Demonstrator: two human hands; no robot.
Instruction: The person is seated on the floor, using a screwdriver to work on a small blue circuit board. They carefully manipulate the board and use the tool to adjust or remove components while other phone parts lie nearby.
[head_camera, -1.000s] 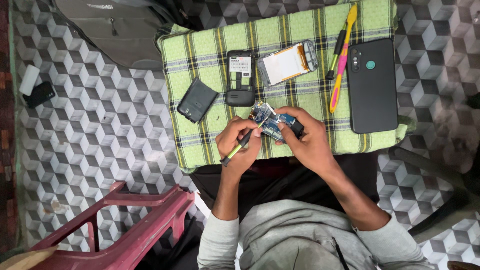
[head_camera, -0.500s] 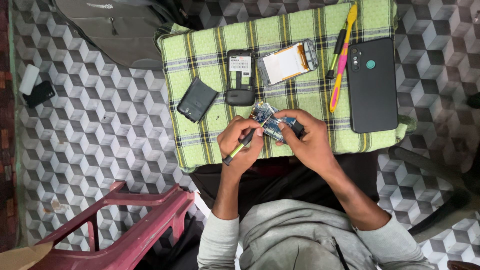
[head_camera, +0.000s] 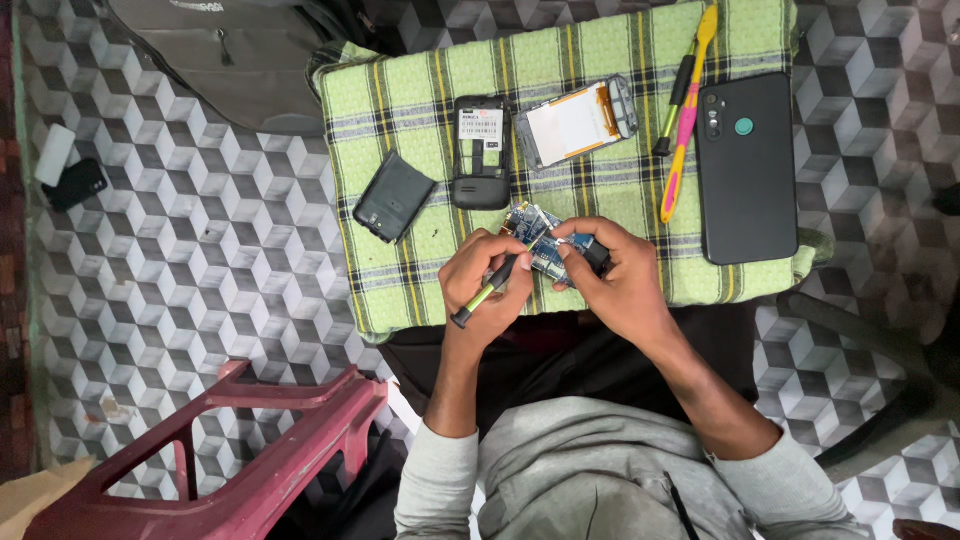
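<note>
We take the green plaid cloth (head_camera: 420, 90) as our landmark: it lies spread as a work mat over the patterned floor, and everything we handle sits on it or just over its near edge. Our left hand (head_camera: 487, 290) is curled closed around a small screwdriver (head_camera: 490, 291) with a green and black handle, whose tip points up toward the blue circuit board (head_camera: 545, 240). Our right hand (head_camera: 618, 280) is closed on that board, pinching it between thumb and fingers above the cloth's near edge, roughly at its middle. On the cloth just beyond our hands lies a black phone housing (head_camera: 480, 150), opened and showing a white label, and just left of it a dark battery (head_camera: 394, 196), tilted. To the right of the housing rests a screen frame (head_camera: 577, 122) with a pale panel and orange edging. Further right on the cloth lie a yellow and pink toothbrush (head_camera: 688, 110) and a second dark, yellow-handled tool (head_camera: 675, 105) touching it, then a black smartphone (head_camera: 746, 165) face down near the cloth's right edge. Off the cloth's left side, a maroon plastic stool (head_camera: 230, 450) lies close to us, a grey bag (head_camera: 215, 55) sits beyond the cloth's far left corner, and two small objects (head_camera: 62, 170), one white and one black, lie well apart to the left.
</note>
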